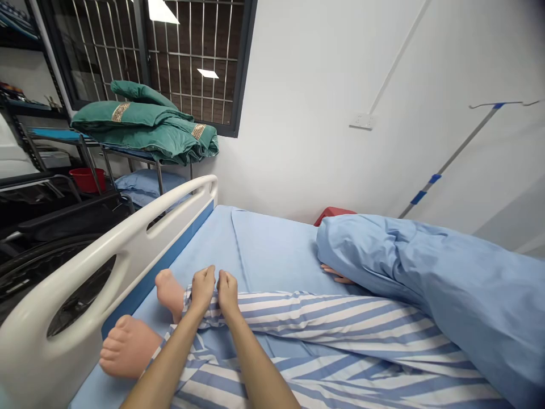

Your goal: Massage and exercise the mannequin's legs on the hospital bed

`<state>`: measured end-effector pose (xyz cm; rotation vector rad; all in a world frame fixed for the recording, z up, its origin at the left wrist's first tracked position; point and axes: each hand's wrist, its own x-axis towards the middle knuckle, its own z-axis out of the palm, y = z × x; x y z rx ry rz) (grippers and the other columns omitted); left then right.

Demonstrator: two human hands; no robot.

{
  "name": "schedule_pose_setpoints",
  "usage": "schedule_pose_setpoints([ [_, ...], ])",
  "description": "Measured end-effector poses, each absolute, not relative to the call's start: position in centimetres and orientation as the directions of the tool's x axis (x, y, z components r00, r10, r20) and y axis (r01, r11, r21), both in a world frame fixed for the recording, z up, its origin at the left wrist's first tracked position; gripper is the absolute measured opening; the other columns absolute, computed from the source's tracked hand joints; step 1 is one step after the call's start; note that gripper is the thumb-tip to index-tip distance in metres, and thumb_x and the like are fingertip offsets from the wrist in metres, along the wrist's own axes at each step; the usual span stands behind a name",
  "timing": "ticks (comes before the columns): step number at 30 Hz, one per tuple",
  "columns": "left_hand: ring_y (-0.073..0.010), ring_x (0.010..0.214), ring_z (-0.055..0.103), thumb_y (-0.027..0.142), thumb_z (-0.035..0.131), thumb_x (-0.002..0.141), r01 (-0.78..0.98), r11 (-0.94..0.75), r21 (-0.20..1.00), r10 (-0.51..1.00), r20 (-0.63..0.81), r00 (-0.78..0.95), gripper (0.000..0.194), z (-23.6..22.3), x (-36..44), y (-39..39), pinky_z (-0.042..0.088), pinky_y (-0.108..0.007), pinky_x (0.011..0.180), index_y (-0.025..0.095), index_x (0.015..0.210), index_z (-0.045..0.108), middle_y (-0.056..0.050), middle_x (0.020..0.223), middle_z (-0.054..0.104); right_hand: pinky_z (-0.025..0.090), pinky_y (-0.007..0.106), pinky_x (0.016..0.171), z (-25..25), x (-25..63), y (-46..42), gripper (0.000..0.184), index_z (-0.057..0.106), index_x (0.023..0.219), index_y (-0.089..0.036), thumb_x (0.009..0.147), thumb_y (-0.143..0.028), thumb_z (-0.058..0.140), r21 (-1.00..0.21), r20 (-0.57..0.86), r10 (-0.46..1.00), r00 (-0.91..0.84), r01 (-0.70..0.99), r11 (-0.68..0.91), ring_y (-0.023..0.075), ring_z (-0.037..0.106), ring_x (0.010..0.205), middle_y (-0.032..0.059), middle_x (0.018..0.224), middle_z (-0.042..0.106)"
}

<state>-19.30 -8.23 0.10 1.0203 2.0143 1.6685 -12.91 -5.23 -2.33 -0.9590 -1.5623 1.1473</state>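
On the bed lies a figure with smooth, manikin-like feet, wearing blue-and-white striped trousers (306, 309). My left hand (203, 288) is closed at the lower end of the farther trouser leg, just above the ankle of the far foot (169, 292). Beside it, a small gap apart, my right hand (227, 292) is also closed on that leg's cloth. Both thumbs face up; the fingertips are hidden. The near foot (130, 346) rests left of my forearms, toes toward the bed end. A light-blue quilt (383, 250) covers the figure's upper part, with a hand (338, 274) showing under its edge.
A white bed-end board (128, 230) rises at the left, with a wheelchair (63, 244) beyond it. Folded green quilts (149, 125) lie on a stand under the barred window. An IV pole (451, 159) leans across the view at right. Something red (334, 213) shows behind the bed.
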Motion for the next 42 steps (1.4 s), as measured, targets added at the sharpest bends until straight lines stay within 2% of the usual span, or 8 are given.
schedule_pose_setpoints([
  [3, -0.0086, 0.042, 0.033, 0.042, 0.035, 0.078, 0.183, -0.044, 0.982, 0.666, 0.165, -0.727, 0.038, 1.0, -19.1, -7.8, 0.030, -0.021, 0.046, 0.020, 0.047, 0.032, 0.005, 0.041, 0.033, 0.029, 0.021, 0.047, -2.4, -12.6, -5.1, 0.040, 0.037, 0.051, -0.019, 0.084, -0.040, 0.032, -0.977, 0.203, 0.935, -0.292, 0.004, 0.213, 0.0090, 0.035, 0.045, -0.0054, 0.044, 0.035],
  [10, -0.0136, 0.060, 0.050, 0.039, 0.030, 0.083, 0.532, 0.112, 0.839, 0.769, 0.266, -0.581, 0.040, -1.2, -18.0, -9.0, 0.035, -0.024, 0.060, 0.016, 0.060, 0.054, -0.006, 0.062, 0.061, 0.033, 0.021, 0.050, -1.9, -12.4, -5.6, 0.036, 0.040, 0.054, -0.018, 0.084, -0.038, 0.034, -0.961, 0.257, 0.928, -0.269, 0.034, 0.276, 0.0103, 0.040, 0.052, -0.0026, 0.051, 0.045],
  [17, -0.0148, 0.064, 0.052, 0.037, 0.028, 0.085, 0.596, 0.138, 0.791, 0.770, 0.294, -0.567, 0.041, -1.8, -18.4, -8.9, 0.035, -0.026, 0.064, 0.016, 0.063, 0.056, -0.009, 0.067, 0.063, 0.033, 0.022, 0.052, -1.5, -12.5, -5.6, 0.039, 0.044, 0.054, -0.018, 0.086, -0.035, 0.029, -0.928, 0.255, 0.933, -0.255, 0.208, 0.311, 0.0116, 0.045, 0.053, 0.0002, 0.054, 0.052],
  [21, -0.0135, 0.061, 0.050, 0.037, 0.028, 0.084, 0.563, 0.127, 0.817, 0.779, 0.270, -0.566, 0.041, -2.3, -18.8, -8.6, 0.035, -0.024, 0.061, 0.016, 0.062, 0.055, -0.007, 0.066, 0.063, 0.028, 0.023, 0.053, 0.4, -11.7, -5.5, 0.040, 0.051, 0.058, -0.018, 0.087, -0.034, 0.029, -0.773, 0.332, 0.881, -0.337, 0.438, 0.459, 0.0126, 0.047, 0.054, 0.0027, 0.058, 0.057],
  [25, -0.0109, 0.053, 0.043, 0.036, 0.029, 0.082, 0.520, 0.094, 0.849, 0.801, 0.246, -0.545, 0.039, -2.4, -18.9, -8.5, 0.031, -0.022, 0.052, 0.016, 0.056, 0.050, -0.003, 0.057, 0.058, 0.025, 0.024, 0.054, 1.4, -10.5, -5.6, 0.038, 0.056, 0.064, -0.018, 0.088, -0.034, 0.030, -0.607, 0.410, 0.783, -0.468, 0.502, 0.617, 0.0119, 0.047, 0.055, 0.0025, 0.060, 0.059],
  [30, -0.0109, 0.052, 0.040, 0.040, 0.030, 0.082, 0.572, 0.119, 0.812, 0.777, 0.282, -0.562, 0.042, -2.1, -18.4, -8.7, 0.029, -0.022, 0.053, 0.016, 0.052, 0.047, 0.000, 0.050, 0.051, 0.023, 0.024, 0.052, -0.8, -9.5, -5.3, 0.045, 0.054, 0.060, -0.018, 0.090, -0.034, 0.025, -0.686, 0.368, 0.837, -0.405, 0.489, 0.539, 0.0108, 0.044, 0.051, 0.0007, 0.054, 0.055],
  [35, -0.0104, 0.053, 0.041, 0.038, 0.031, 0.082, 0.614, 0.151, 0.775, 0.770, 0.297, -0.565, 0.041, -1.6, -17.6, -8.4, 0.028, -0.022, 0.054, 0.017, 0.050, 0.045, 0.000, 0.050, 0.050, 0.023, 0.024, 0.051, -1.7, -9.5, -4.6, 0.044, 0.050, 0.054, -0.018, 0.088, -0.035, 0.029, -0.778, 0.391, 0.859, -0.332, 0.380, 0.500, 0.0111, 0.042, 0.049, -0.0005, 0.049, 0.051],
  [42, -0.0086, 0.047, 0.033, 0.041, 0.031, 0.082, 0.487, 0.064, 0.871, 0.643, 0.337, -0.688, 0.041, 1.4, -15.8, -6.8, 0.026, -0.021, 0.047, 0.018, 0.047, 0.033, 0.005, 0.044, 0.032, 0.022, 0.023, 0.048, -1.4, -9.2, -4.4, 0.044, 0.047, 0.051, -0.018, 0.087, -0.036, 0.030, -0.843, 0.392, 0.873, -0.289, 0.266, 0.467, 0.0110, 0.039, 0.049, -0.0016, 0.047, 0.047],
])
